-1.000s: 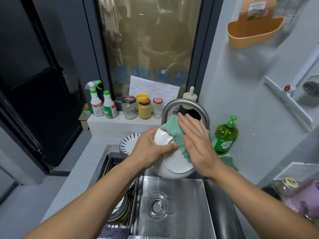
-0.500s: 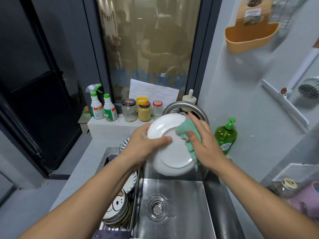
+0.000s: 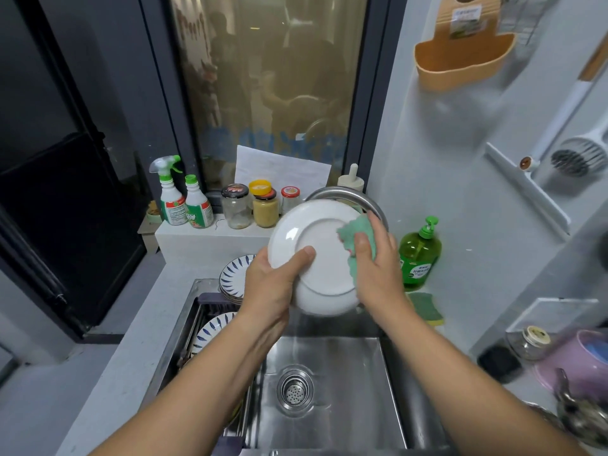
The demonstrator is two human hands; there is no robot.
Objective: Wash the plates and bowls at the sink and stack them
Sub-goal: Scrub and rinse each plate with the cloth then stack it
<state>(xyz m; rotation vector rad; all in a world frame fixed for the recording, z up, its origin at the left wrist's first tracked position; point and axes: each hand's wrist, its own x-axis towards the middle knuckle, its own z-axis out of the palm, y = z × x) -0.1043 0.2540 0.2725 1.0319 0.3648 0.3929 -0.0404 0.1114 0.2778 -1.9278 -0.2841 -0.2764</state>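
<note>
Plate [image 3: 320, 255], white and round, stands tilted almost on edge above the sink [image 3: 345, 406], its underside and foot ring turned toward the camera. Both hands are clamped on something. The left hand [image 3: 273, 284] grips the plate's lower left rim, with the thumb laid across the underside and the fingers hidden behind. The right hand [image 3: 378, 268] pinches a green cloth [image 3: 357, 232] between thumb and fingers and presses it against the plate's right edge. The two hands sit well apart on opposite sides of the plate.

The curved steel faucet [image 3: 342, 194] arches just behind the plate's upper rim. Below, the steel basin shows its round drain [image 3: 295, 390].

A stack of blue-patterned plates [image 3: 233, 274] rests on the tabletop at the sink's back left corner. More patterned dishes [image 3: 210, 327] lie in a rack [image 3: 194, 324] along the sink's left side, partly hidden by the left forearm.

A green soap bottle [image 3: 419, 255] with a pump stands right of the sink, with a green and yellow sponge [image 3: 426, 307] lying just in front of it. Two spray bottles [image 3: 169, 195] and three jars [image 3: 235, 205] line the ledge [image 3: 204, 236] under the window.
</note>
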